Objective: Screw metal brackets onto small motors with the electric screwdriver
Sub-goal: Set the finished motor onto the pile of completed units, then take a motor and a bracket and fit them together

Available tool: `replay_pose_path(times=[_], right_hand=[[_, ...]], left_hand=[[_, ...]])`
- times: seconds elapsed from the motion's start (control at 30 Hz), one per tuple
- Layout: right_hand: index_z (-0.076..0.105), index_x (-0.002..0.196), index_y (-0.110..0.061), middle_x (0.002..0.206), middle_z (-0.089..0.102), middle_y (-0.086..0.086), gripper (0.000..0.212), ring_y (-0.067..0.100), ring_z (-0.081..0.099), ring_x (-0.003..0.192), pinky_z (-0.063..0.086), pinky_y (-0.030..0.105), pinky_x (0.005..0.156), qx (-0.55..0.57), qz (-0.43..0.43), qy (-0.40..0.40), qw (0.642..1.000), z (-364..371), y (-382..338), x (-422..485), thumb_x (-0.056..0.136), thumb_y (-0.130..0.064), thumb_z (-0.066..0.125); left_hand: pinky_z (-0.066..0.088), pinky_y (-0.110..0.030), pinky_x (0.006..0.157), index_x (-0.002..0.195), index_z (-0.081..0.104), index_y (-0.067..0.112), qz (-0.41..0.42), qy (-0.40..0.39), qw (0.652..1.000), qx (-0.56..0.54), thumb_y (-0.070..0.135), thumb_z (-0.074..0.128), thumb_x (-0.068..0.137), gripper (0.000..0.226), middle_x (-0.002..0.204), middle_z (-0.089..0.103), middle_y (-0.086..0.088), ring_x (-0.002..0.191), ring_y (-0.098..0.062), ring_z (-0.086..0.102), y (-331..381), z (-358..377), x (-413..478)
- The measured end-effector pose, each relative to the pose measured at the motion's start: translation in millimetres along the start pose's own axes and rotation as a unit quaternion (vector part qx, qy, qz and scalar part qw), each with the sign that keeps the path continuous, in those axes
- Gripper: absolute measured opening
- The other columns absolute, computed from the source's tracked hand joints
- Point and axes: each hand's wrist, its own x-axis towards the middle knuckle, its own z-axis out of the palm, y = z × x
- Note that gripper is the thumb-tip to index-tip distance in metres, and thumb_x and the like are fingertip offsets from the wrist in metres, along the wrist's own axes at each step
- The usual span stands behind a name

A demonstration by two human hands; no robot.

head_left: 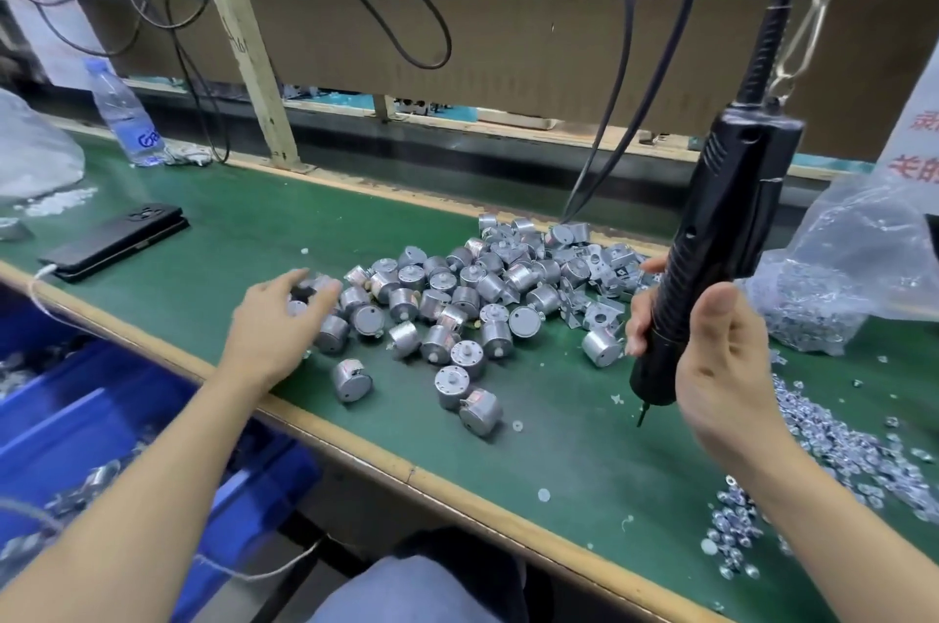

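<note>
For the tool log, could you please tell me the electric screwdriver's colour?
Black; the electric screwdriver shows best in head view.

left hand (274,322) fingertips (331,288) blur over the motors (457,297), grip unclear; screwdriver (711,236) cord (772,12) runs off top edge; bag (858,261) clipped right.

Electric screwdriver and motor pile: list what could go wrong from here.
1. The left hand reaches into the motor pile; its forearm could sweep the loose motor off the table edge.
2. The right hand holds the electric screwdriver with its bit bare; it might jab the left hand when the two meet.
3. The scattered metal parts beside the right forearm could be brushed off.
</note>
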Motion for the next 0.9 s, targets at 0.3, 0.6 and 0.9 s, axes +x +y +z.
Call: replay_pose_path(times=[0.3, 0.6, 0.9], right_hand=[[0.056, 0.107, -0.014, 0.072, 0.060, -0.002, 0.076, 0.018, 0.055, 0.059, 0.049, 0.040, 0.061, -0.020, 0.003, -0.005, 1.000, 8.2, 8.3, -3.1, 0.082, -0.084, 0.043], [0.056, 0.103, -0.012, 0.077, 0.064, -0.004, 0.063, 0.015, 0.061, 0.063, 0.053, 0.027, 0.058, -0.016, -0.013, 0.004, 1.000, 1.9, 9.3, 2.5, 0.087, -0.073, 0.050], [0.062, 0.115, -0.026, 0.114, 0.073, 0.004, 0.022, 0.027, 0.074, 0.082, 0.061, 0.042, 0.076, -0.090, -0.054, 0.025, 0.994, -38.4, -14.8, 32.5, 0.101, -0.042, 0.061]], left_hand=[[0.029, -0.039, 0.109, 0.121, 0.062, 0.019, 0.024, 0.056, 0.996, -0.063, 0.061, 0.057, 0.086, 0.055, 0.124, 0.053, -0.007, 0.122, -0.027, 0.041, 47.5, 45.2, -52.0], [0.023, -0.043, 0.107, 0.115, 0.056, 0.022, -0.034, 0.100, 0.992, -0.072, 0.054, 0.050, 0.092, 0.040, 0.141, 0.035, -0.006, 0.129, -0.029, 0.024, 102.4, 97.8, -90.7], [0.040, -0.039, 0.086, 0.103, 0.065, 0.026, 0.113, 0.099, 0.988, 0.021, 0.056, 0.052, 0.087, 0.036, 0.107, 0.053, -0.001, 0.103, -0.023, 0.039, 126.2, 70.8, -160.7]])
